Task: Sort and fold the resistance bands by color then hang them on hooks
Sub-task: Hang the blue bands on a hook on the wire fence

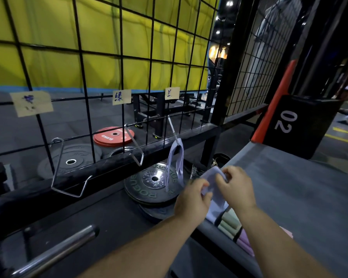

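My left hand [191, 199] and my right hand [237, 187] both pinch a pale lavender-blue band [215, 201] over the near left edge of a grey platform [299, 197]. Another band of the same colour [176, 163] hangs from the right hook [174, 131] on a black wire grid [100, 77]. The middle hook [137, 149] and left hook [68, 185] are bare. Paper labels [122, 96] are stuck to the grid above the hooks. Folded pale green bands [229, 221] and pink bands [245, 243] lie on the platform beside my right forearm.
Black weight plates [151, 183] are stacked on the floor under the hanging band. Red plates [113, 136] and grey plates [72, 159] lie behind the grid. A steel bar [54, 251] runs at the lower left. A black box marked 02 [289, 125] stands at the right.
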